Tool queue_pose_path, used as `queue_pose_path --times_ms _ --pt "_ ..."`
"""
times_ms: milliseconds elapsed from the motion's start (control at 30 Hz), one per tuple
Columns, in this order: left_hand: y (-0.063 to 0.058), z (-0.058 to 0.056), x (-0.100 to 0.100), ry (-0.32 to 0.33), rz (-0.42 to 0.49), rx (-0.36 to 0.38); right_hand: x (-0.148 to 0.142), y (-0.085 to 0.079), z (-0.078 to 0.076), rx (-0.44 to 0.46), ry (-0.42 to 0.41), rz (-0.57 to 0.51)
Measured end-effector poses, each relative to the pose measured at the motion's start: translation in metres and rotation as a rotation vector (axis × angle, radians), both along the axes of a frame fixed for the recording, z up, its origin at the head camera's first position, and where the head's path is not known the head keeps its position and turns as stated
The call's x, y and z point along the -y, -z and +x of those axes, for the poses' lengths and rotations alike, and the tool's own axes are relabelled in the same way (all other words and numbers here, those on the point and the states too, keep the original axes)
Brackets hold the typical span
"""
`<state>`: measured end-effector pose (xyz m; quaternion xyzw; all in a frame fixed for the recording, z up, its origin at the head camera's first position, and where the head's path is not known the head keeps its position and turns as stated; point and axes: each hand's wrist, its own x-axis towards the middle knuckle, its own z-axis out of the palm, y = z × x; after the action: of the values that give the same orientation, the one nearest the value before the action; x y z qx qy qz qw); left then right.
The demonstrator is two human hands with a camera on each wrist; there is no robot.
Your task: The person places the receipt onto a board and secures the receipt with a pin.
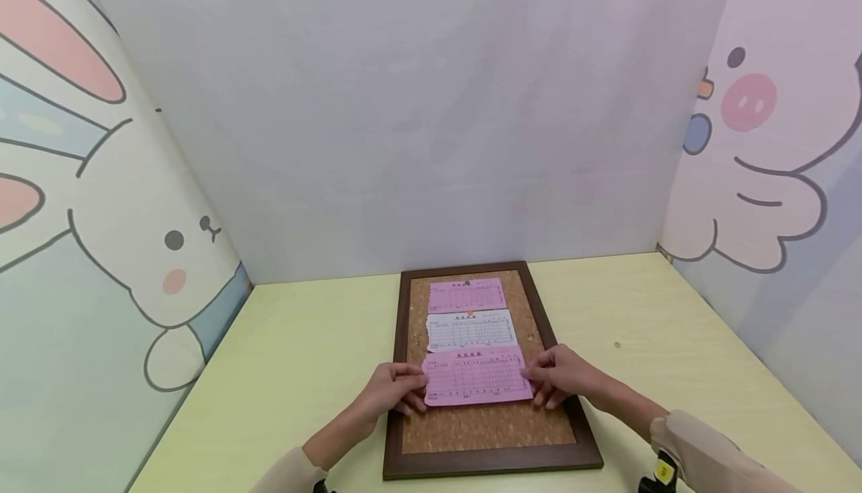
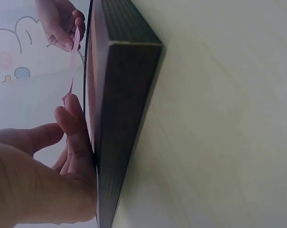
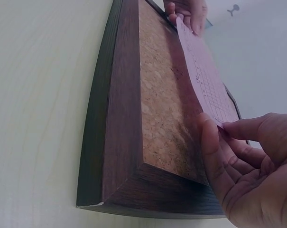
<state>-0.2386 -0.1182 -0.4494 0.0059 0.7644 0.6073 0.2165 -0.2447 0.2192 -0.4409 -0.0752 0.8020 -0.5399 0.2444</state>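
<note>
A pink printed form slip (image 1: 477, 379) is held over the lower half of a cork board (image 1: 491, 432) with a dark wooden frame. My left hand (image 1: 393, 390) pinches its left edge, and my right hand (image 1: 562, 375) pinches the right edge between thumb and fingers. In the right wrist view the slip (image 3: 207, 78) stands a little off the cork. Just above it lies a white form slip (image 1: 471, 334) with an orange pushpin (image 1: 470, 313) at its top. Higher still is another pink slip (image 1: 468, 298), with a dark teal pushpin (image 1: 468, 283) at its upper edge.
The board lies flat on a pale yellow table (image 1: 316, 358), its far edge near a grey backdrop (image 1: 417, 119). A small round thing (image 1: 616, 344) lies on the table to the right. Side panels with cartoon animals (image 1: 135, 216) stand left and right.
</note>
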Motion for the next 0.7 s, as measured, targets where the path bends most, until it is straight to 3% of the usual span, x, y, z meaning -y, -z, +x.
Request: queue_pose_path --times_ms 467,700 --pt "0.0 0.012 0.006 0.003 -0.034 -0.026 0.005 0.005 -0.001 0.032 0.007 -0.005" --pt "-0.004 0.006 -0.001 0.027 -0.04 -0.08 0.005 0.006 -0.003 0.002 0.031 0.004"
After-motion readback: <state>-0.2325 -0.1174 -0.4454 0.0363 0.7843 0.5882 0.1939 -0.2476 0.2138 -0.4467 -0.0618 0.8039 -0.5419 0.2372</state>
